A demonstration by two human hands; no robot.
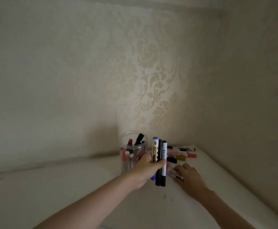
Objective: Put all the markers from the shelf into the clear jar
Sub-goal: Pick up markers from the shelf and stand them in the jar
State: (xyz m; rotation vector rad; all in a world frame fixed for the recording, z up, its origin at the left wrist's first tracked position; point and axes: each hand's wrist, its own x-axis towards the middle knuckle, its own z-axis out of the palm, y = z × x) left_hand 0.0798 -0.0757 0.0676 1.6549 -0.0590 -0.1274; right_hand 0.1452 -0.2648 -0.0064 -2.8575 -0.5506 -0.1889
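Note:
The clear jar (132, 142) stands on the white shelf (69, 187) near the back wall and holds several markers, red and black among them. Just right of the jar, my left hand (147, 169) grips three upright markers (160, 156): one with a blue cap, one dark, one white with black ends. My right hand (188, 176) lies low on the shelf and its fingers curl round a white-and-red marker (174, 173). Several more markers (181, 152) lie flat in the back right corner, beyond both hands.
A patterned wallpaper wall (151, 71) rises right behind the jar. A plain side wall (250, 113) closes the shelf on the right. The shelf stretches wide to the left of the jar.

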